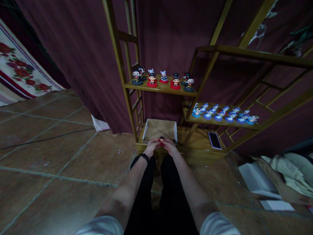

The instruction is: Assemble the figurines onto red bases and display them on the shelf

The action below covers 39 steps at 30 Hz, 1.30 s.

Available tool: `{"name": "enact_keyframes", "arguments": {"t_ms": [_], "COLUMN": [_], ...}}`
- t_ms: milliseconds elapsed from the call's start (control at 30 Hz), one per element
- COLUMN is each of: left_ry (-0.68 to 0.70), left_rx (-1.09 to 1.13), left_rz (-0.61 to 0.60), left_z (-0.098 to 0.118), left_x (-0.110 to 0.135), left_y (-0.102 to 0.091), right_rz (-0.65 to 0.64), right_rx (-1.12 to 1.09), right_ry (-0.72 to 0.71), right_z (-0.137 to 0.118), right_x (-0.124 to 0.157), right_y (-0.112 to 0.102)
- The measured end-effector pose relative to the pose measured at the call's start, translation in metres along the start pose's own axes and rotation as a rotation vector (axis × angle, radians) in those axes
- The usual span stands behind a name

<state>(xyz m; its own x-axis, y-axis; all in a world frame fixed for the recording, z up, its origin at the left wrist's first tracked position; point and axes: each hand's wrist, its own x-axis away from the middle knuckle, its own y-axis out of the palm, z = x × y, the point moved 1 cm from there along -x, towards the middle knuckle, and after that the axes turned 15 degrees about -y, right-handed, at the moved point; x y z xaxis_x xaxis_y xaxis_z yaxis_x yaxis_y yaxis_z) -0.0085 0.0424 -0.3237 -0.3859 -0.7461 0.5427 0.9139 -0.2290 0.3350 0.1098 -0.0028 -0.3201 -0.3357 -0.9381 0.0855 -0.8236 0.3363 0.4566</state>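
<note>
Both my hands meet in front of me and pinch one small figurine [161,140] with a dark head and a red base. My left hand [152,145], with a dark band at the wrist, grips its left side. My right hand [170,146] grips its right side. They hold it just at the near edge of an open cardboard box [147,130] that sits on the lowest wooden shelf. A higher shelf [161,88] carries several similar red and dark figurines [176,81]. A shelf to the right bears several blue figurines [221,114].
A phone [214,140] lies flat on the bottom shelf right of the box. The wooden rack [117,52] stands against a dark red curtain. Papers and cloth [276,182] lie on the tiled floor at right. A cable crosses the floor at left.
</note>
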Motion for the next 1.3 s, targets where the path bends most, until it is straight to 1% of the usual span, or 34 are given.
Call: {"name": "enact_keyframes", "arguments": {"t_ms": [233, 533, 667, 900, 1100, 1300], "left_ry": [0.076, 0.1, 0.087, 0.019, -0.024, -0.035], "left_rx": [-0.06, -0.126, -0.128, -0.114, -0.086, -0.065], "left_rz": [0.006, -0.022, -0.029, -0.048, -0.042, -0.043], "left_z": [-0.0025, -0.0061, -0.0061, -0.0033, -0.0033, -0.0047], "left_x": [-0.003, -0.0032, -0.0006, 0.0042, 0.004, 0.0019], "left_y": [-0.0002, 0.0056, 0.0072, 0.0033, 0.0019, 0.001], "right_rz": [-0.027, -0.058, -0.051, -0.049, -0.044, -0.074], "right_rx": [0.0, -0.007, 0.008, 0.022, 0.057, 0.062], "right_ry": [-0.028, -0.038, -0.025, -0.009, -0.01, -0.006], "right_z": [0.0009, -0.0007, 0.0025, 0.008, 0.008, 0.0048], "right_x": [-0.0007, 0.0002, -0.0016, -0.0053, -0.0043, -0.0033], "right_y": [-0.0015, -0.0028, -0.0053, -0.0101, -0.009, -0.0079]}}
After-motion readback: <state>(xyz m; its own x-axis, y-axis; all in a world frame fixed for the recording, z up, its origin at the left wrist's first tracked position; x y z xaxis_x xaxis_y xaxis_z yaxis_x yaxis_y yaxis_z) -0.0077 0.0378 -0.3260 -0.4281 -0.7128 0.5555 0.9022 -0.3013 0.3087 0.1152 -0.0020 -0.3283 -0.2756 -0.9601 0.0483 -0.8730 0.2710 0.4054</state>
